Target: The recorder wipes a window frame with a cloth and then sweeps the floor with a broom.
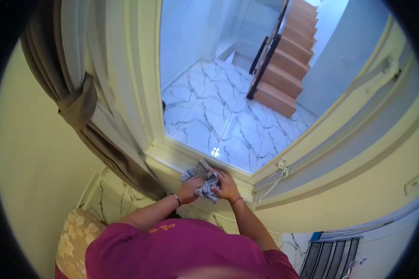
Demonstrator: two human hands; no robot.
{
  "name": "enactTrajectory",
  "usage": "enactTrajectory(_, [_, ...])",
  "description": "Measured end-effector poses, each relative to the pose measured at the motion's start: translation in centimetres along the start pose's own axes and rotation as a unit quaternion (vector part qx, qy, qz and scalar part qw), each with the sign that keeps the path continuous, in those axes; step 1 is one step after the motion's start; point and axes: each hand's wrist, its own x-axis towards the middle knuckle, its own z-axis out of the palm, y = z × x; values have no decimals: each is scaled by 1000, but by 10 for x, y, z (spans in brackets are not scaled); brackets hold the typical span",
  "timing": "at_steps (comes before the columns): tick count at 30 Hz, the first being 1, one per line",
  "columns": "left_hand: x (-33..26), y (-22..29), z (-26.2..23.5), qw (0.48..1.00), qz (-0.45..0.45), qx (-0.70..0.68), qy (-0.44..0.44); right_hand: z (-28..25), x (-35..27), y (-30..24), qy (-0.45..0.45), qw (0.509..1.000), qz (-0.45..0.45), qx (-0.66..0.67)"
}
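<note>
A checked grey-and-white cloth lies bunched on the cream window sill at the lower corner of the open window. My left hand grips the cloth's near side, with a bracelet on the wrist. My right hand presses on the cloth's right part, fingers curled over it. Both forearms reach up from my magenta shirt at the bottom of the view.
A grey curtain is tied back at the left of the window frame. A cream window sash swings open to the right, with a latch near my right hand. Below the window lie a marble floor and wooden stairs. A floral cushion sits at lower left.
</note>
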Motion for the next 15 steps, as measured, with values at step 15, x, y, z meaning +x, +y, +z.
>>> enactTrajectory(15, [30, 17, -115, 930, -188, -303, 90, 0, 42, -91, 36, 901, 179, 392])
